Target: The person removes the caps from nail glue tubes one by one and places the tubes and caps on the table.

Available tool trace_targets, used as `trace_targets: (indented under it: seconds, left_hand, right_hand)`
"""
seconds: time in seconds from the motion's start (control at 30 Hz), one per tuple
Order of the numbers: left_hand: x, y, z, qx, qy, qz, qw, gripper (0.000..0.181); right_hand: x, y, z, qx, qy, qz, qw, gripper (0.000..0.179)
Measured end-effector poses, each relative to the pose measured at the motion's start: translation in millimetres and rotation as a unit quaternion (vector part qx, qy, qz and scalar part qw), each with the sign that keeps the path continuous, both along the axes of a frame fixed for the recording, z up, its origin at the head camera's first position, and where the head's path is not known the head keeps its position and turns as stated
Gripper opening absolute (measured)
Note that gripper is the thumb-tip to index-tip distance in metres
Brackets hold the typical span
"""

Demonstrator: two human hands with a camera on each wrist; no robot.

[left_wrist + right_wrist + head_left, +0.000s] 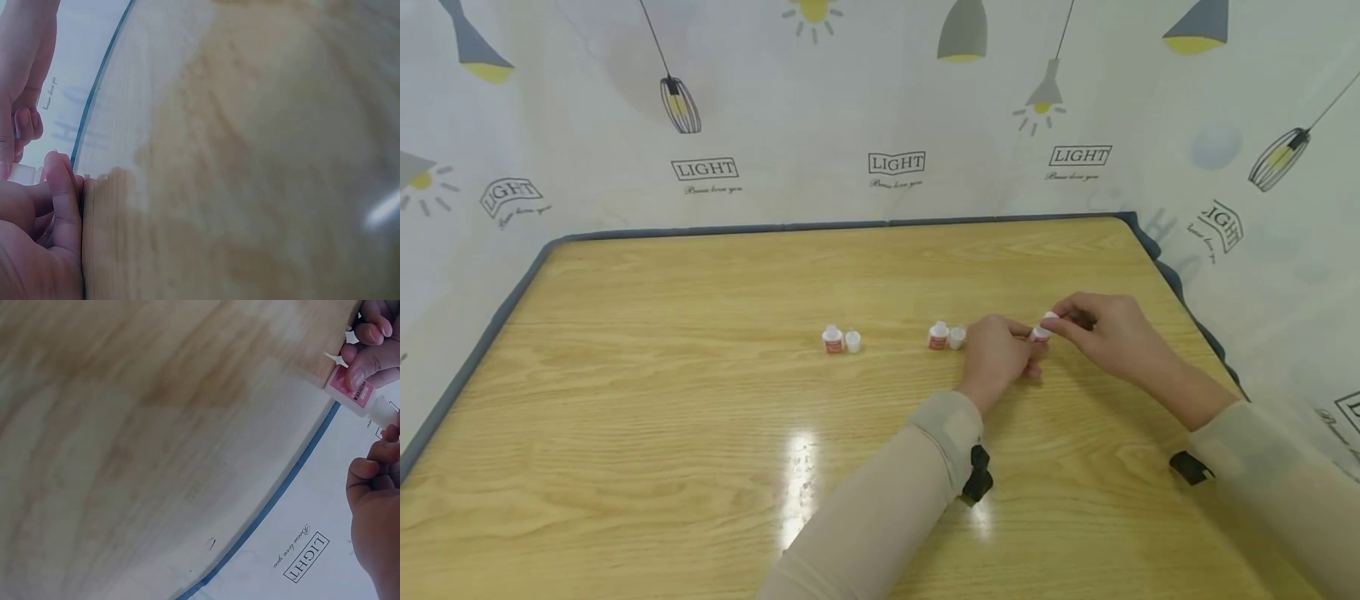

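Note:
On the right side of the table, my left hand [997, 354] grips a small white bottle [1040, 335] with a red label. My right hand [1111, 335] pinches the white cap [1050, 317] at the bottle's top. In the right wrist view, the left thumb presses on the label of the bottle [351, 390], and the right fingers are at its narrow end. Whether the cap is still seated cannot be told. Just left of my left hand stands a second bottle [938, 337] with a white cap [957, 337] beside it. Fingers cover much of the held bottle.
Farther left on the wooden table [647, 400] stands another small bottle [832, 340], with its own white cap [853, 342] next to it. A dark edging [722, 229] runs along the table's rim, and a lamp-patterned wall covering [805, 108] rises behind it.

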State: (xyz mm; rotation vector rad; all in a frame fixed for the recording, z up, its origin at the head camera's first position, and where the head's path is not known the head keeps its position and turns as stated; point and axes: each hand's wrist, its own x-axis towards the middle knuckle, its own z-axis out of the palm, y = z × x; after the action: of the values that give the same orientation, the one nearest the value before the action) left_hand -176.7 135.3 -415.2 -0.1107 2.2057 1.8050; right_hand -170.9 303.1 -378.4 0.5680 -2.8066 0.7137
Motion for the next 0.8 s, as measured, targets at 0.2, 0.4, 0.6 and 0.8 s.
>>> trace_targets:
  seconds: [0.2,0.4,0.6,0.8]
  left_hand:
    - [0.3,-0.2,-1.3,0.008,-0.011,-0.002,0.9999,0.017]
    - [0.0,0.3,-2.3,0.013,-0.009,-0.001,0.9999,0.019]
    - [1.2,-0.2,-3.4,0.003,-0.003,-0.007,1.0,0.023]
    - [0.6,-1.3,-4.9,-0.003,0.013,-0.011,0.9999,0.03]
  right_hand:
    - [0.7,1.1,-3.6,-0.013,0.008,0.009,0.9998,0.008]
    - [-0.3,3.0,-6.3,-0.043,-0.002,0.011,0.999,0.009]
    - [1.7,4.9,-6.3,-0.062,-0.035,-0.013,0.9974,0.013]
    - [0.2,4.2,-7.6,-0.077,-0.049,-0.019,0.9957,0.013]
